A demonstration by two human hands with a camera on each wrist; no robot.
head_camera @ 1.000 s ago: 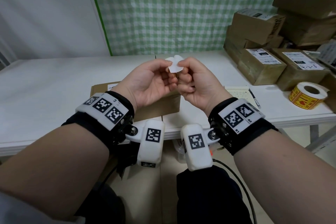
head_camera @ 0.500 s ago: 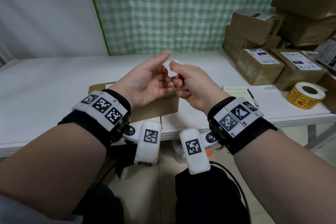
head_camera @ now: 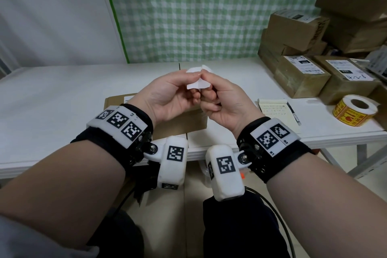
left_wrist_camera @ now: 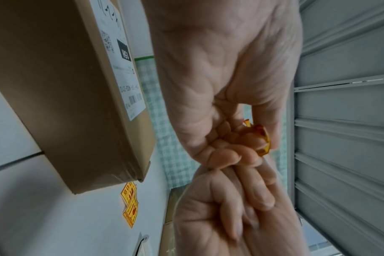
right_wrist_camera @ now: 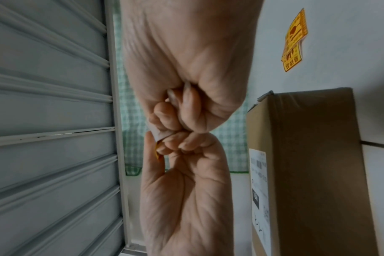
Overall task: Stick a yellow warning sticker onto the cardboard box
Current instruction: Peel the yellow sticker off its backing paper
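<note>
I hold both hands up over the near table edge, pinching one small sticker (head_camera: 198,82) between them. Its white backing faces the head camera. Its yellow printed side (left_wrist_camera: 262,138) shows in the left wrist view, curled between the fingertips. My left hand (head_camera: 191,81) pinches it from the left with thumb on top. My right hand (head_camera: 207,87) pinches it from the right, its other fingers curled in. Below the hands the cardboard box (head_camera: 180,123) lies flat on the white table (head_camera: 52,98), its top label (left_wrist_camera: 121,69) facing up. Neither hand touches the box.
A roll of yellow warning stickers (head_camera: 354,110) lies at the table's right front. A notepad (head_camera: 276,111) and pen (head_camera: 293,112) sit beside the box. Labelled cardboard boxes (head_camera: 301,77) are stacked at the right rear. Loose yellow stickers (left_wrist_camera: 129,206) lie on the table past the box.
Half a second ago my left forefinger was stretched out; now it is curled back onto the sticker. More of the white backing shows between the hands, which stay in place.
</note>
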